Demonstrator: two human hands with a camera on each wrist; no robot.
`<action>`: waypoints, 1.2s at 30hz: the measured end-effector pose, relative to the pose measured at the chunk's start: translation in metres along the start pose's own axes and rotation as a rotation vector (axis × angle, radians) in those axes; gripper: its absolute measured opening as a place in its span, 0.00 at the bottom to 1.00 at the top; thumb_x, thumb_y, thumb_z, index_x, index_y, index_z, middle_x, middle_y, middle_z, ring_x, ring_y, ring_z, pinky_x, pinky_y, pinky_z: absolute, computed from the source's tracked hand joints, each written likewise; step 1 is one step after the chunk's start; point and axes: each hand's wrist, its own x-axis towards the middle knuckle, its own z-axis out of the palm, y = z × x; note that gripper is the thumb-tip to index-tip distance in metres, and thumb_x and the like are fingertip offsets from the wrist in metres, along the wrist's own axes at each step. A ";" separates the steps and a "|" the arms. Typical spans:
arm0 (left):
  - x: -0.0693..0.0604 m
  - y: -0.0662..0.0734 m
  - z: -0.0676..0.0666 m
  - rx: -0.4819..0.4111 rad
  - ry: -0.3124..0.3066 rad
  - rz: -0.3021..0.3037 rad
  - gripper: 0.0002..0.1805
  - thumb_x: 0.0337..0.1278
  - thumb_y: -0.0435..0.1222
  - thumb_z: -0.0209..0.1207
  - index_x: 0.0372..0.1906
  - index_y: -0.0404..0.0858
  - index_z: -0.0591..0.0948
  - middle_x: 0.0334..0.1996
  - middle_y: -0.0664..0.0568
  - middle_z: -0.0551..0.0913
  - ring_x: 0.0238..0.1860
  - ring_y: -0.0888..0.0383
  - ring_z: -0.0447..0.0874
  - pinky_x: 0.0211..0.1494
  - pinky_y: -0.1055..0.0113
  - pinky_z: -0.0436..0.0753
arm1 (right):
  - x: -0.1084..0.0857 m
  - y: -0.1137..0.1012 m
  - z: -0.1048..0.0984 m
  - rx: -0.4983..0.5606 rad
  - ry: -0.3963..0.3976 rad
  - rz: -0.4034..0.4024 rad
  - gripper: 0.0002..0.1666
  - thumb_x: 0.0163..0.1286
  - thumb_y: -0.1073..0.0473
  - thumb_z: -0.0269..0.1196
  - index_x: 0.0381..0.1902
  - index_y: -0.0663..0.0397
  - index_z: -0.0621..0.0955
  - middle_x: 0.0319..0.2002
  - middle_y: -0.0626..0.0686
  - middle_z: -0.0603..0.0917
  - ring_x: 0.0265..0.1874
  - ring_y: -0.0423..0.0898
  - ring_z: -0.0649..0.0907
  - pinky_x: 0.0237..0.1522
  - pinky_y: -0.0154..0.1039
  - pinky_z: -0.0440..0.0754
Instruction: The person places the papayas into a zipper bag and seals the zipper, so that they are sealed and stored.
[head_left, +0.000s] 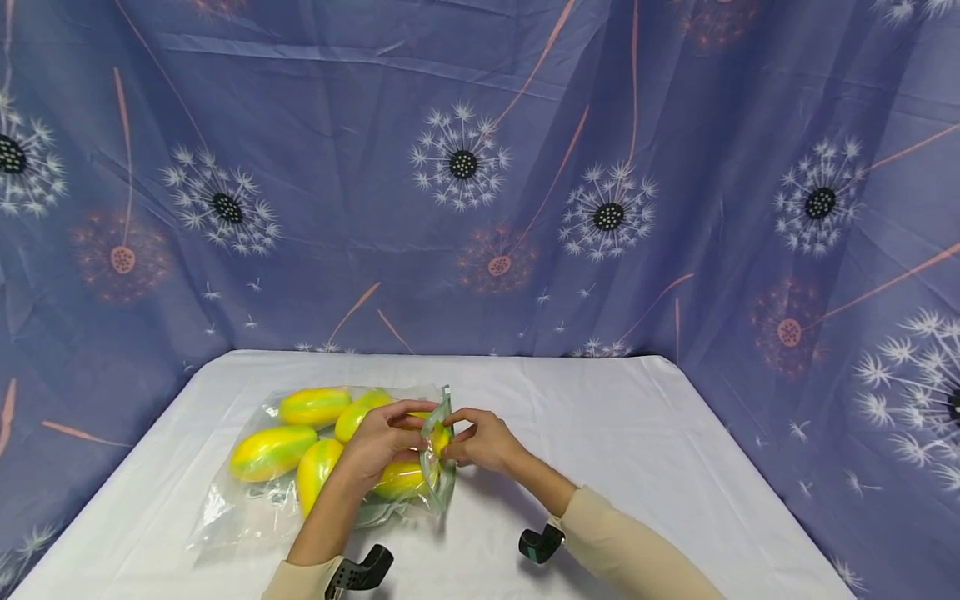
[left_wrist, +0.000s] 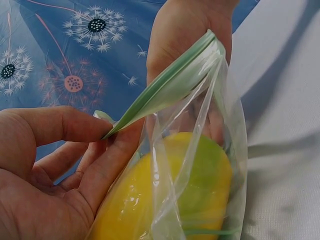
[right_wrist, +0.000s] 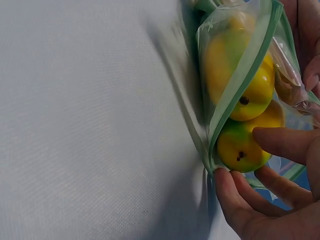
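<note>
Several yellow-green mangoes (head_left: 273,452) lie in a clear plastic bag (head_left: 217,510) with a green rim (left_wrist: 160,90) at its mouth. My left hand (head_left: 378,442) reaches over the bag and pinches the rim between thumb and finger, as the left wrist view shows. At the mouth, my right hand (head_left: 487,442) holds the end of one mango (right_wrist: 235,147), with a digit at its side and fingertips by the rim. A second mango (right_wrist: 257,92) lies right beside it, inside the rim. Film and fingers partly hide the contact.
A white cloth (head_left: 600,433) covers the table. Behind and at both sides hangs a blue curtain (head_left: 360,208) with dandelion prints. Black wrist devices (head_left: 542,546) are on both forearms, over beige sleeves.
</note>
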 end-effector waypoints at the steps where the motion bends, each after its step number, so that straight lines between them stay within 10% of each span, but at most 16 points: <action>1: 0.000 0.000 0.000 0.001 0.002 -0.001 0.31 0.50 0.21 0.61 0.65 0.29 0.76 0.44 0.40 0.82 0.34 0.53 0.84 0.41 0.59 0.89 | 0.000 0.000 0.000 0.004 -0.009 0.007 0.27 0.55 0.64 0.75 0.55 0.56 0.83 0.36 0.59 0.90 0.31 0.57 0.90 0.36 0.46 0.90; 36: 0.003 -0.001 0.001 0.022 -0.017 0.006 0.33 0.51 0.21 0.60 0.67 0.28 0.74 0.48 0.36 0.80 0.35 0.53 0.84 0.42 0.59 0.89 | 0.005 0.003 0.002 0.127 -0.102 0.096 0.32 0.57 0.64 0.72 0.61 0.49 0.82 0.45 0.56 0.89 0.36 0.48 0.89 0.35 0.44 0.88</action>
